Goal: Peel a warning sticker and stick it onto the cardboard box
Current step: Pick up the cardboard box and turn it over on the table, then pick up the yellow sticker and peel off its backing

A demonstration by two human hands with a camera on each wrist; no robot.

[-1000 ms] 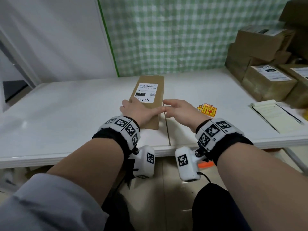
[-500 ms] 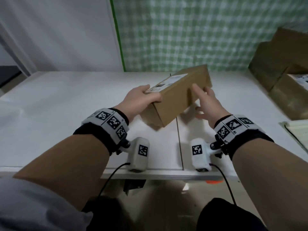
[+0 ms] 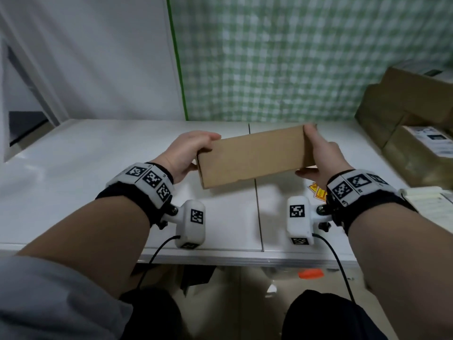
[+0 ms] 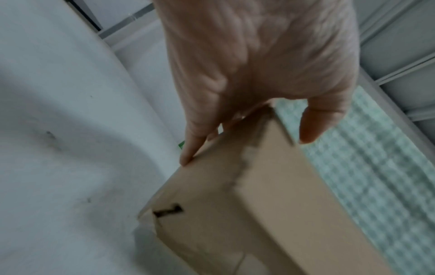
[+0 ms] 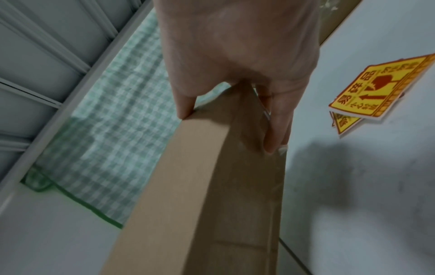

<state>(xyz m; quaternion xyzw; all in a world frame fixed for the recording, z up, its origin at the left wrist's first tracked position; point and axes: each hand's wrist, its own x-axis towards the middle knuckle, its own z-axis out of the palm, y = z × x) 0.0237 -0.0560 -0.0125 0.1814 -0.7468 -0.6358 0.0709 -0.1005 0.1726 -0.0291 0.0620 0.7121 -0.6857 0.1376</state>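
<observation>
A long brown cardboard box [image 3: 252, 155] is held above the white table [image 3: 73, 173], lying crosswise with a plain side toward me. My left hand [image 3: 188, 153] grips its left end, fingers over the top and thumb below. My right hand [image 3: 318, 155] grips its right end the same way. In the left wrist view the box [image 4: 259, 204] shows a slotted end flap. In the right wrist view the box [image 5: 212, 186] runs away from my fingers [image 5: 275, 130]. Yellow and red warning stickers [image 3: 318, 191] lie on the table under my right wrist, also stickers [image 5: 381, 89]. The box's label is hidden.
Stacked cardboard parcels [image 3: 411, 123] stand at the right rear of the table. A notepad [image 3: 431, 204] lies at the right edge. A green checked cloth [image 3: 294, 57] hangs behind. A seam [image 3: 258, 212] runs down the table's middle.
The box was lifted off the table and turned. It went from lengthwise with the label up to crosswise with a plain side facing me, both hands now at its ends.
</observation>
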